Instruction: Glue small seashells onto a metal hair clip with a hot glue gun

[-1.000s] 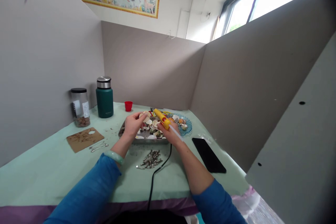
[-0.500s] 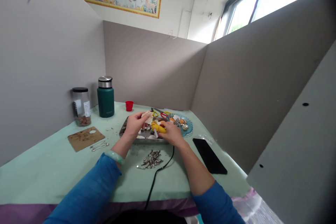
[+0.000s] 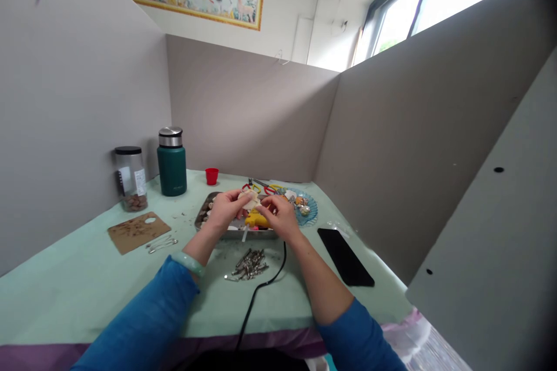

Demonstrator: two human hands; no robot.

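Observation:
My left hand pinches a flat cream-coloured piece over the tray. The fingers of my right hand are closed at the right edge of that same piece. Below them a yellow hot glue gun lies in the metal tray, its whitish glue stick jutting out toward me. Small pale pieces fill part of the tray, partly covered by my hands. A pile of small silver metal clasps sits in front of the tray, beside the black cord.
Behind the tray are pliers and scissors and a red cup. A blue plate of ornaments stands right, near a black phone-like slab. Left are a green flask, a jar, brown cardboard and large safety pins.
My right hand has let go of the yellow glue gun, which now rests in the tray. It has moved up to the cream-coloured piece in my left hand.

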